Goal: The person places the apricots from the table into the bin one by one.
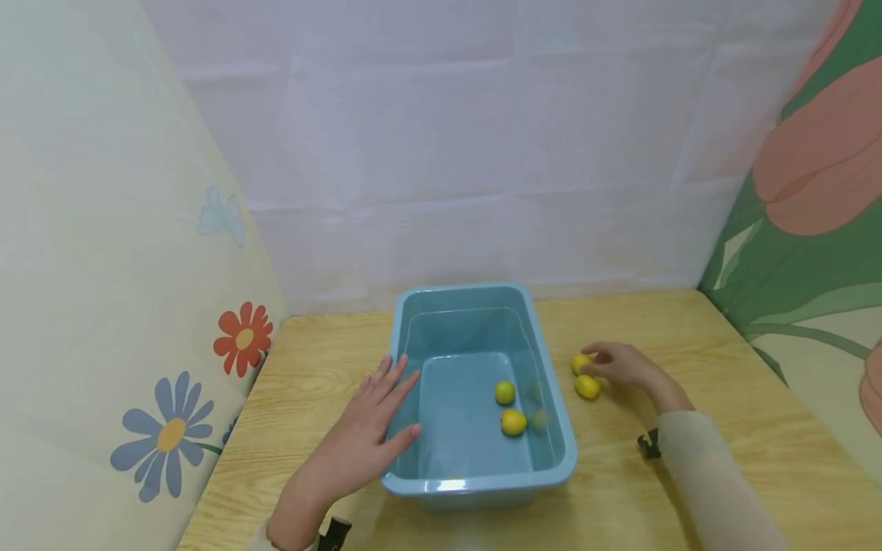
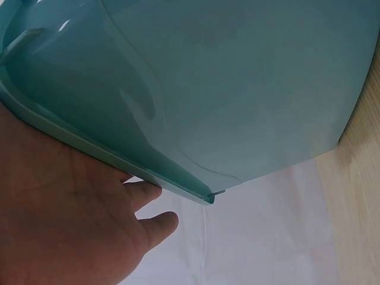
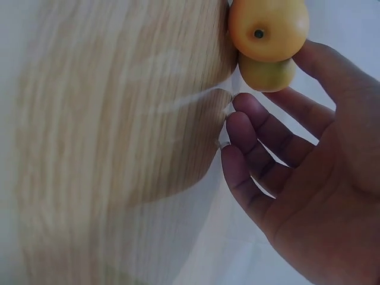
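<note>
A blue plastic tub (image 1: 475, 481) stands on the wooden table. My left hand (image 1: 365, 428) rests over its left rim, fingers spread and fairly straight; in the left wrist view the palm lies along the rim's underside. Right of the tub, my right hand (image 1: 623, 366) has its thumb and index finger at either side of a yellow lemon (image 1: 579, 363), partly covered by them. A second lemon (image 1: 587, 387) lies just in front, close to the thumb. The other fingers of my right hand (image 3: 309, 154) curve down toward the tabletop.
Inside the tub lie a greenish-yellow fruit (image 1: 505, 392) and a yellow lemon (image 1: 513, 422), near its right wall. A white cloth (image 1: 427, 153) hangs behind the table (image 1: 324, 367). Flower-printed panels stand at both sides.
</note>
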A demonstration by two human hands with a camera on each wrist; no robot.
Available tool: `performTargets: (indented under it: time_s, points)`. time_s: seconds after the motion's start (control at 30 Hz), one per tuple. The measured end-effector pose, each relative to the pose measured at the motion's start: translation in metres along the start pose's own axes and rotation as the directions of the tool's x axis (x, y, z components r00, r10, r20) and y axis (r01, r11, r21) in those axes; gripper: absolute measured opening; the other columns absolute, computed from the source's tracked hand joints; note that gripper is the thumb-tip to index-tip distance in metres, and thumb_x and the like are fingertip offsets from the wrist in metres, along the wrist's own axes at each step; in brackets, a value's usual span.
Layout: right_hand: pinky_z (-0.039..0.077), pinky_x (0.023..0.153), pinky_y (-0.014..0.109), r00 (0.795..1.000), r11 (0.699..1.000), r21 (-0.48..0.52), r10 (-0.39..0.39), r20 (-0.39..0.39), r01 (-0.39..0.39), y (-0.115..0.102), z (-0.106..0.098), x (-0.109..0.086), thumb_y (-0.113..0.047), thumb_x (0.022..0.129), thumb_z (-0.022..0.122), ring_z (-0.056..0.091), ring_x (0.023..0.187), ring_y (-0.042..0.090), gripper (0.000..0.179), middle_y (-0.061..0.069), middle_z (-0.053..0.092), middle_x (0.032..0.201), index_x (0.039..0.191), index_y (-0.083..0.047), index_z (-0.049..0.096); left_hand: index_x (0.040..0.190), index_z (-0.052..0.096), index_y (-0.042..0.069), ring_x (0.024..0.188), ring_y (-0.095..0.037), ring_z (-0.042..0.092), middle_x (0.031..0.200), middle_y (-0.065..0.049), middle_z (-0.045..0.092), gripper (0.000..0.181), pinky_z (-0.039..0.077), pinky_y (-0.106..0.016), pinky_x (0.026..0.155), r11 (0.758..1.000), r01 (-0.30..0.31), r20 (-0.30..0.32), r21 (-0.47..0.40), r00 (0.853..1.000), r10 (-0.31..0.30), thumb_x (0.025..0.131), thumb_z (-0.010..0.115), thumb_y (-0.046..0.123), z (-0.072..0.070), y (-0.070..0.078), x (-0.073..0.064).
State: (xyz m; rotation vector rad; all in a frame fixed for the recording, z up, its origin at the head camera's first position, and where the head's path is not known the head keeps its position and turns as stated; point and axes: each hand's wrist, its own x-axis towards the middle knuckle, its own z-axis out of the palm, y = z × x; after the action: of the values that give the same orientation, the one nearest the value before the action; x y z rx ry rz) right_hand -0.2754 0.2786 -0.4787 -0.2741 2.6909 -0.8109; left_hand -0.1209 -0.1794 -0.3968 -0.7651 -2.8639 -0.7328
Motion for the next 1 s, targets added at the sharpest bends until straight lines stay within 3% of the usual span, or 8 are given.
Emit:
performTargets:
  time_s: [0.43,0.73,1.0]
  points:
    - [0.051,0.092,0.058,0.998,0.998,0.021,0.064,-0.012,-0.064,0.000,-0.002,0.001,-0.049,0.096,0.065,0.061,0.112,0.040,0.064,0.025,0.063,0.126,0.142,-0.005,0.055,0.160,0.031,0.017,0.157,-0.027,0.004,0.170,-0.002,0.014,0.071,0.012,-0.060,0.123,1.000,-0.001,0.000,-0.007,1.000,0.001,0.102,0.053,0.051,0.000,0.000,0.000]
    - [0.054,0.089,0.055,0.995,0.998,-0.043,-0.052,-0.083,0.048,-0.012,-0.007,-0.015,-0.039,0.098,0.066,0.064,0.105,0.036,0.056,0.020,0.068,0.114,0.137,-0.001,0.058,0.161,0.031,0.018,0.157,-0.026,0.003,0.170,0.001,0.012,0.071,0.012,-0.060,0.123,1.000,-0.001,0.002,-0.014,1.000,0.001,0.102,0.053,0.052,0.000,0.000,0.000]
    - [0.055,0.089,0.055,0.985,0.994,-0.040,-0.106,-0.139,0.102,-0.026,-0.010,-0.033,-0.040,0.100,0.063,0.066,0.102,0.033,0.054,0.017,0.070,0.110,0.137,0.000,0.059,0.161,0.031,0.018,0.157,-0.026,0.003,0.170,0.001,0.012,0.071,0.012,-0.059,0.123,1.000,-0.001,-0.001,-0.011,1.000,0.001,0.102,0.054,0.050,0.000,0.000,0.000]
